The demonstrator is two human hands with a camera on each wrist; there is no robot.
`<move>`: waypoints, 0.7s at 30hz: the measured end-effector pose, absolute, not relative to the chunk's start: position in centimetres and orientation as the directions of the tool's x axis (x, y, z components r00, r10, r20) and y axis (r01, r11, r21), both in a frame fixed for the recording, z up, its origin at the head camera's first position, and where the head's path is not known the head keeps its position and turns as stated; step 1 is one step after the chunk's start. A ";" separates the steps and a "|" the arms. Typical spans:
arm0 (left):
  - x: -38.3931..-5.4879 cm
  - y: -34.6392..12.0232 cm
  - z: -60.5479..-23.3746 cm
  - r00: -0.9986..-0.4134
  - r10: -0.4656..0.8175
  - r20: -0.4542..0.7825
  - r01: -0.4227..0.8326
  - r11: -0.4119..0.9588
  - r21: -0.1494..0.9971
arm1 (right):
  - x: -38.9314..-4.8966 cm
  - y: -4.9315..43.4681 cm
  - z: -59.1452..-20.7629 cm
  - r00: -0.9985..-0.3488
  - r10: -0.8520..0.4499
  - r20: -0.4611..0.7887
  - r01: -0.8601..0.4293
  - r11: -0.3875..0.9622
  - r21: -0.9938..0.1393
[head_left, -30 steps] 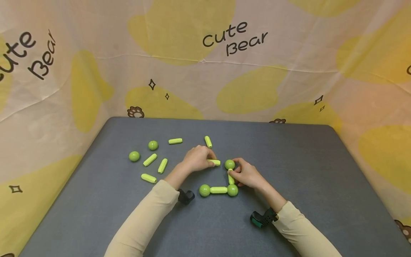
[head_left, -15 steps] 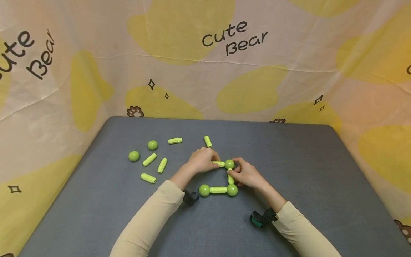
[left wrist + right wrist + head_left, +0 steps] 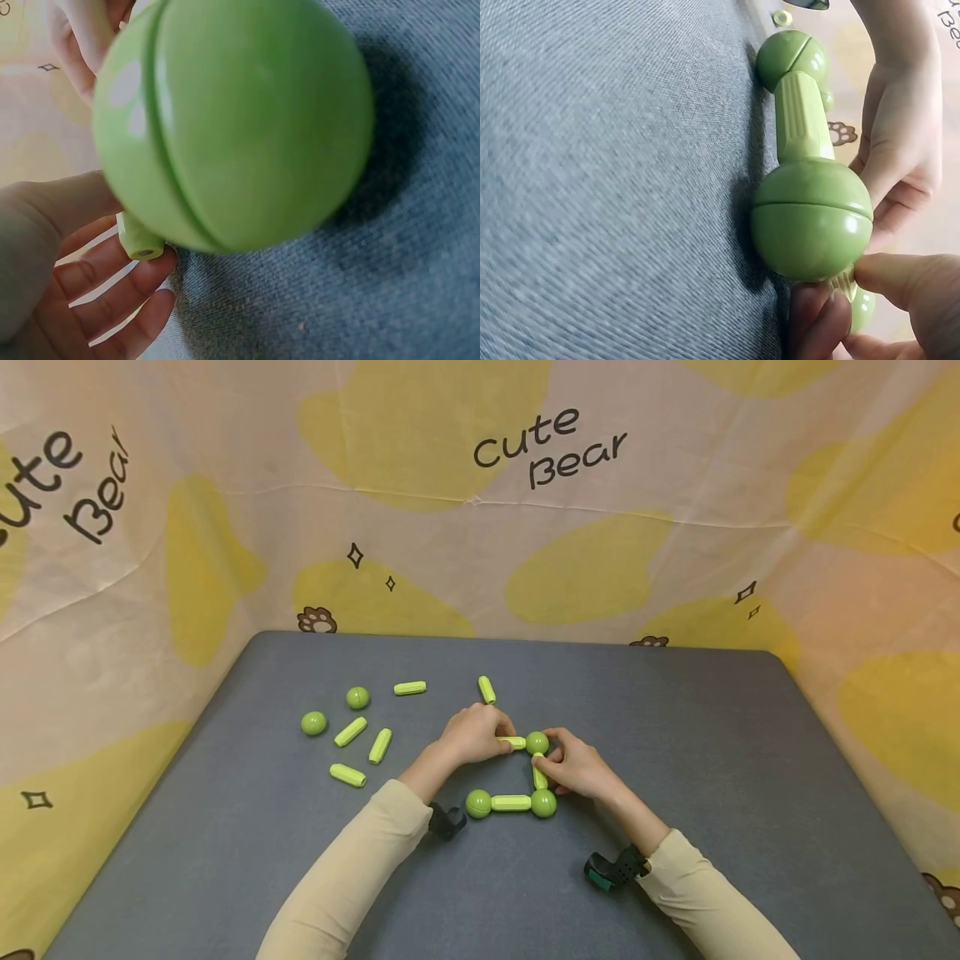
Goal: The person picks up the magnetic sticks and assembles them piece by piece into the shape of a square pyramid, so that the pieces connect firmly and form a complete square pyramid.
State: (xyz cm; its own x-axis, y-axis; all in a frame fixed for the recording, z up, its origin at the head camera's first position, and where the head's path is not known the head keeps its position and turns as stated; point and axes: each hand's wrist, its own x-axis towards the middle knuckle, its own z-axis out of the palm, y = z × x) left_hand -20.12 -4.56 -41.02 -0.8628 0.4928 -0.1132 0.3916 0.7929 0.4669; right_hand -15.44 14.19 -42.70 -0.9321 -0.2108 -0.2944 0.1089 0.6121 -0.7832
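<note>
My left hand (image 3: 472, 732) pinches a light-green ridged rod (image 3: 516, 743), whose right end meets a green ball (image 3: 536, 742). Thumb and fingers of my right hand (image 3: 577, 766) grip a second rod (image 3: 539, 774), running from that ball to the near right ball (image 3: 543, 803). From there a third rod (image 3: 512, 803) joins a near left ball (image 3: 478, 803), making a shape with one side uncovered. In the left wrist view, a large ball (image 3: 247, 127) hides much, while the held rod's end (image 3: 141, 244) shows. The near right ball (image 3: 812, 225) partly covers my right fingers in the right wrist view.
Loose rods lie left of my hands, among them one rod (image 3: 347, 775) nearest me and another (image 3: 410, 688) farther back. Beyond my left hand is one more rod (image 3: 487, 690). Two loose balls, a nearer ball (image 3: 313, 723) and a farther ball (image 3: 357, 697), sit on the grey table (image 3: 712, 735).
My left hand has moved right with its rod, closing the gap to the far ball; over the last half second it stays there. My right hand keeps its place.
</note>
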 end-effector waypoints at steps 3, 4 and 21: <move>-20.1 -4.6 -41.0 -0.863 0.493 -0.114 0.392 0.793 0.466 | -15.7 14.3 -42.6 -0.936 -0.199 -0.291 0.109 0.623 -0.774; -20.1 -4.6 -41.0 -0.862 0.493 -0.114 0.393 0.793 0.465 | -15.8 14.3 -42.5 -0.940 -0.193 -0.283 0.102 0.632 -0.768; -20.1 -4.8 -41.0 -0.855 0.505 -0.114 0.401 0.785 0.472 | -17.4 14.2 -42.3 -0.946 -0.280 -0.161 -0.075 0.674 -0.735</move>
